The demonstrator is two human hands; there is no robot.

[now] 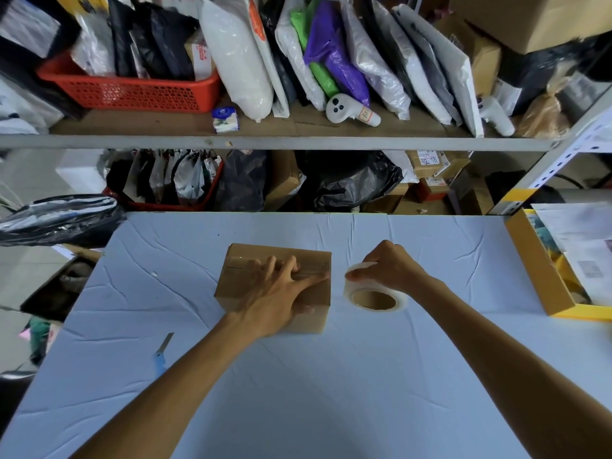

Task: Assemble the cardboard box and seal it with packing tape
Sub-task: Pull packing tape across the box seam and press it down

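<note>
Crowded shelves of parcels and plastic bags stand behind a bench (331,376) covered in pale blue cloth. Near the middle of that bench sits the cardboard box (251,276), closed, with a strip of clear tape lying along its top seam. The left hand (278,293) lies flat on the box top, fingers (288,268) spread and pressing down over the strip, thumb hooked over the right edge. Just to the right of the box, the roll of packing tape (374,298) rests on the cloth, with the right hand (390,266) on top of it, fingers curled and pinching at the roll's upper rim; whether tape runs from roll to box cannot be told. Left of the box and nearer the person lies a blue-handled knife (162,354).

Sealing looks to be the step in hand, the top seam taped and being smoothed. Next, the tape likely needs cutting free at the box's right edge, which calls for the knife or a sharp tear, then the loose end pressed down the side.
</note>
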